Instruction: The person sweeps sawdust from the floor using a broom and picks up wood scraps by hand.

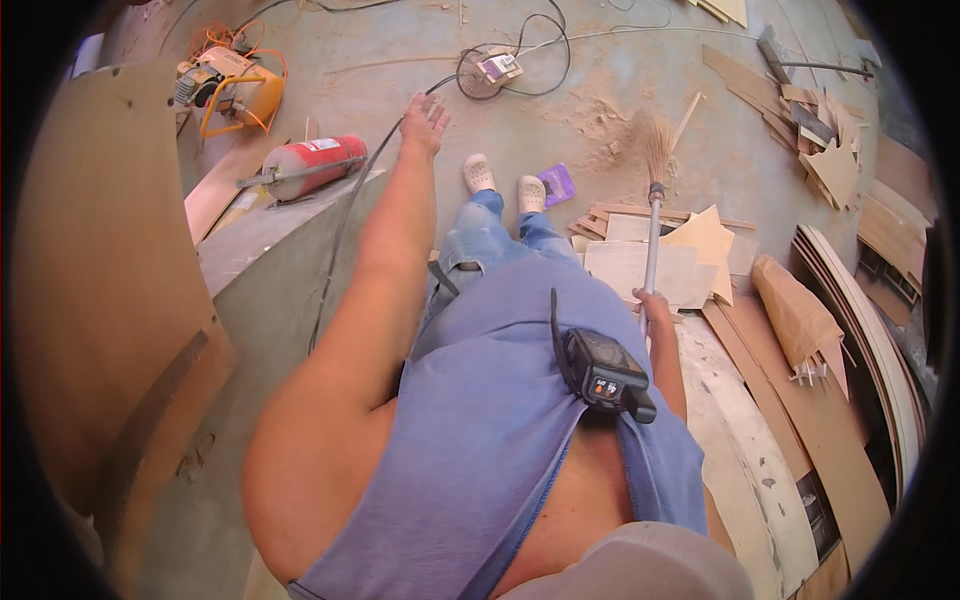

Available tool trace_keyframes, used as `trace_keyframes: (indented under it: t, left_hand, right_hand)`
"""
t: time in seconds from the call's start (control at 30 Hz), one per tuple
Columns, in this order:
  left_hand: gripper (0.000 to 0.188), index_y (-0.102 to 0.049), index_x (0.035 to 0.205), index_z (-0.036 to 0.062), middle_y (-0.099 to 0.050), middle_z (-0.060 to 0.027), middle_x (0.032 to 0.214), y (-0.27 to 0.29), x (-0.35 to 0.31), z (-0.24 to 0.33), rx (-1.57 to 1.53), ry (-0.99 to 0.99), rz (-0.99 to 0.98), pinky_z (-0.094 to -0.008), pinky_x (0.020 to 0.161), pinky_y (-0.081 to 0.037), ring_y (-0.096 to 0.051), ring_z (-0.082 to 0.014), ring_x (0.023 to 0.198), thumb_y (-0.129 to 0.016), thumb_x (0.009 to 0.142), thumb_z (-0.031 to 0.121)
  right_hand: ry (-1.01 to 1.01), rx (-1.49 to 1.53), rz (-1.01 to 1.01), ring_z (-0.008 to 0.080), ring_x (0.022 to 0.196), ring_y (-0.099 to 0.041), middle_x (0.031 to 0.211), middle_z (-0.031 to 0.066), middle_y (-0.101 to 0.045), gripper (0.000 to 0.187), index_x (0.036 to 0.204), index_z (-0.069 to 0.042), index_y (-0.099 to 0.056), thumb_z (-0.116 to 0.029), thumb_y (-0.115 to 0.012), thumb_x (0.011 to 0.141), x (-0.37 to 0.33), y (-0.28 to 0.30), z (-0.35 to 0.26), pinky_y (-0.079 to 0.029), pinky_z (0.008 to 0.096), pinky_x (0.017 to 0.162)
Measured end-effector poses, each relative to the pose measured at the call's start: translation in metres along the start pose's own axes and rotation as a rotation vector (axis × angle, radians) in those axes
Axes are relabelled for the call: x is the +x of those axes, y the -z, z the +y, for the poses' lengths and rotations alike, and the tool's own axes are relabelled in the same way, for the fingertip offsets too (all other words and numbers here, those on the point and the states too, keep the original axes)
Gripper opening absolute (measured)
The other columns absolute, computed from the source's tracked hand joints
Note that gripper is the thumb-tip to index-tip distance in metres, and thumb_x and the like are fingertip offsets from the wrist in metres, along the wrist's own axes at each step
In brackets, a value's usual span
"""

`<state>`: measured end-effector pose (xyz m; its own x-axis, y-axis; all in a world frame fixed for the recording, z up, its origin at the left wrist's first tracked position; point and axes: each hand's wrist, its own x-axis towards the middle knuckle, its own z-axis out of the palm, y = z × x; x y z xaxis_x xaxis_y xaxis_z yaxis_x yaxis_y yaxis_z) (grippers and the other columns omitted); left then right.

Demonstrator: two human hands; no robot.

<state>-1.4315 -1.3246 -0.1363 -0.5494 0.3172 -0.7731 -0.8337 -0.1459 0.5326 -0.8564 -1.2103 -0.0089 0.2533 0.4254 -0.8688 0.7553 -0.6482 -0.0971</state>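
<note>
My right hand (pixel 655 308) is closed around the grey handle of a broom (pixel 653 235). The broom's straw bristles (pixel 658 150) point away from me, beside a pile of sawdust (pixel 600 125) on the floor. My left arm is stretched far forward, and its hand (pixel 425 122) has the fingers apart. A black cable (pixel 345 215) runs right past that hand's thumb side; whether it touches the skin I cannot tell. Beyond the fingers, the cable loops around a small white-and-purple item (pixel 498 68) on the floor.
On the left lie a red fire extinguisher (pixel 318 165) and an orange-yellow machine (pixel 240 88) with an orange hose. Wood offcuts (pixel 655 265) and long boards (pixel 800 400) cover the right side. A purple packet (pixel 557 185) is beside my shoe (pixel 532 195). A large panel (pixel 110 220) stands at left.
</note>
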Motion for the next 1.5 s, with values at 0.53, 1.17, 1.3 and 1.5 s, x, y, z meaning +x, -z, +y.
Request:
trace_keyframes:
  t: [0.53,1.17,1.3,1.5]
  left_hand:
    - [0.05,-0.044,0.131,-0.0049,-0.056,-0.027,0.128,-0.095,0.07,-0.027,0.129,-0.273,0.0,-0.0439,0.098,-0.05,-0.059,-0.0365,0.114,-0.039,0.103,0.036]
    - [0.044,-0.042,0.127,-0.0005,-0.053,-0.0299,0.127,-0.211,-0.054,0.083,0.03,-0.551,-0.352,-0.0515,0.105,-0.046,-0.053,-0.0407,0.121,-0.031,0.105,0.037]
    - [0.045,-0.042,0.127,-0.001,-0.056,-0.029,0.124,-0.22,-0.058,0.079,0.045,-0.547,-0.294,-0.0507,0.104,-0.047,-0.056,-0.039,0.118,-0.03,0.105,0.036]
    - [0.043,-0.043,0.127,0.0006,-0.057,-0.0283,0.122,-0.214,-0.071,0.088,0.105,-0.543,-0.292,-0.0506,0.103,-0.048,-0.058,-0.0384,0.116,-0.03,0.105,0.035]
  right_hand:
    - [0.125,-0.457,0.311,0.0362,0.065,-0.062,0.072,0.0238,-0.064,0.061,0.076,0.007,-0.063,-0.052,-0.054,0.091,0.045,0.053,0.072,-0.047,0.0437,0.063]
    - [0.835,-0.895,-0.214,0.0432,0.082,-0.064,0.083,0.0249,-0.066,0.045,0.094,-0.003,-0.062,-0.046,-0.05,0.093,0.02,0.015,0.029,-0.049,0.0534,0.072]
    - [0.926,-0.797,-0.322,0.0453,0.084,-0.064,0.085,0.0254,-0.066,0.048,0.09,-0.002,-0.064,-0.046,-0.046,0.095,0.058,-0.094,-0.039,-0.049,0.0545,0.074]
    - [0.406,-0.674,-0.134,0.046,0.102,-0.062,0.104,0.0288,-0.065,0.061,0.103,0.001,-0.069,-0.053,-0.04,0.096,0.125,-0.112,0.029,-0.047,0.0521,0.09]
